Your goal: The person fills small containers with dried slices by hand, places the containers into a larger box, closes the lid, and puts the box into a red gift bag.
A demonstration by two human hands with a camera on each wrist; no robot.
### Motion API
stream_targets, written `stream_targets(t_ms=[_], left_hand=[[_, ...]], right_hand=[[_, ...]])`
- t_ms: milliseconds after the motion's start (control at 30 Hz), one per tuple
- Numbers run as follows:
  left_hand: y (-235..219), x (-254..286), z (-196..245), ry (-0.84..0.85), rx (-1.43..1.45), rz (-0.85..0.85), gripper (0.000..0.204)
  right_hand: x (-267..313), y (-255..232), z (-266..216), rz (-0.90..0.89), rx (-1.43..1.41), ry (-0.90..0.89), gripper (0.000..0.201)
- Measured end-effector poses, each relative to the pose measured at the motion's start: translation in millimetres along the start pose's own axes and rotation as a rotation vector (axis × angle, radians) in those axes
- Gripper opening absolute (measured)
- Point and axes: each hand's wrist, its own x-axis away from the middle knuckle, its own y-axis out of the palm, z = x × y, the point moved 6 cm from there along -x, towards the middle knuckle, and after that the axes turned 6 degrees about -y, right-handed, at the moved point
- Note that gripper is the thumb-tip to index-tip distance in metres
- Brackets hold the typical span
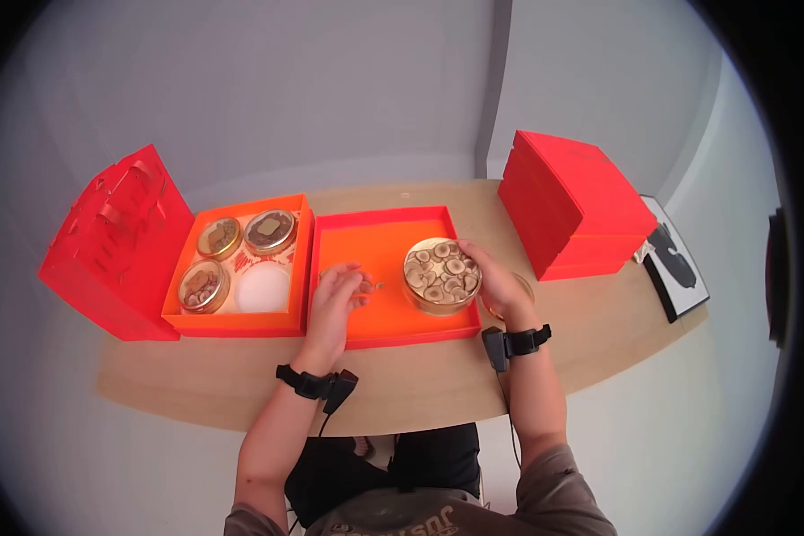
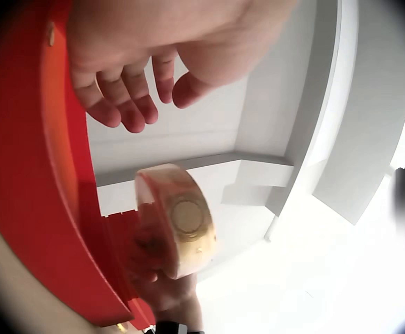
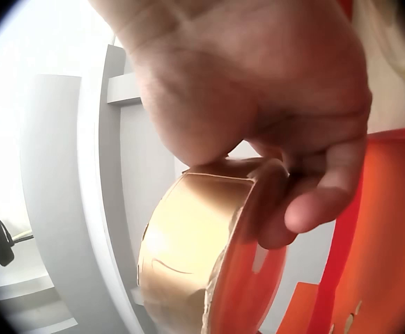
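Note:
My right hand (image 1: 502, 290) grips the side of a round clear tub of dried slices (image 1: 441, 279), tipped so the pale, dark-edged slices face up toward me. A gold band runs round the tub (image 3: 181, 236) in the right wrist view, and the fingers curl over its rim. My left hand (image 1: 337, 299) hovers over the shallow red-edged orange tray (image 1: 353, 237), left of the tub. In the left wrist view the fingers (image 2: 129, 115) hang loosely bent with nothing between them. Small pale bits (image 1: 380, 286) lie in the tray beside the left hand.
Left of the tray, an orange box (image 1: 297, 259) holds three lidded jars (image 1: 272, 230) and a white round recess (image 1: 263, 288). A red gift bag (image 1: 121, 250) stands at far left. At right are a red box (image 1: 572, 210) and a black-and-white package (image 1: 679, 268). A gold lid (image 1: 525, 288) sits behind the right hand.

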Motion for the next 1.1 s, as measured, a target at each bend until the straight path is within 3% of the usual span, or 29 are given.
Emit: stream_targets(t_ms=[133, 233, 300, 333, 400, 433, 467, 533, 567, 633, 833, 1067, 1100], left_hand=[[17, 3, 38, 0.052, -0.101, -0.035, 0.021], [13, -15, 74, 0.169, -0.346, -0.029, 0.021], [18, -28, 89, 0.269, -0.959, -0.124, 0.029], [17, -30, 92, 0.262, -0.973, -0.116, 0.029], [32, -27, 84, 0.422, -1.832, -0.263, 0.042], [27, -35, 73, 0.187, -1.943, -0.324, 0.064], [29, -36, 69, 0.184, -1.948, -0.322, 0.064], [18, -37, 46, -0.219, -2.347, -0.437, 0.094], [16, -40, 43, -0.213, -2.351, -0.437, 0.094], [12, -43, 33, -0.240, -2.408, -0.485, 0.124], [8, -40, 19, -0.230, -2.481, -0.446, 0.138], [-8, -64, 7, -0.286, -2.567, -0.513, 0.116], [-9, -69, 6, -0.197, -2.513, -0.503, 0.107]], right_hand=[[3, -4, 0, 0.009, -0.017, -0.062, 0.042], [0, -7, 5, -0.010, -0.069, -0.104, 0.040], [1, -6, -1, 0.010, -0.039, -0.155, 0.036], [0, -6, -1, 0.002, -0.054, -0.151, 0.036], [0, -11, 1, 0.020, -0.003, -0.126, 0.036], [1, -9, -1, 0.041, -0.015, -0.124, 0.037], [2, -7, -2, 0.038, -0.020, -0.124, 0.037], [3, -8, -5, 0.072, 0.012, -0.147, 0.036], [1, -10, -5, 0.075, 0.010, -0.151, 0.036], [-1, -11, 0, 0.052, 0.016, -0.142, 0.035], [10, -5, -13, 0.052, 0.036, -0.117, 0.034], [3, -6, -5, 0.055, -0.008, -0.154, 0.032], [1, -6, -2, 0.043, -0.010, -0.141, 0.032]])
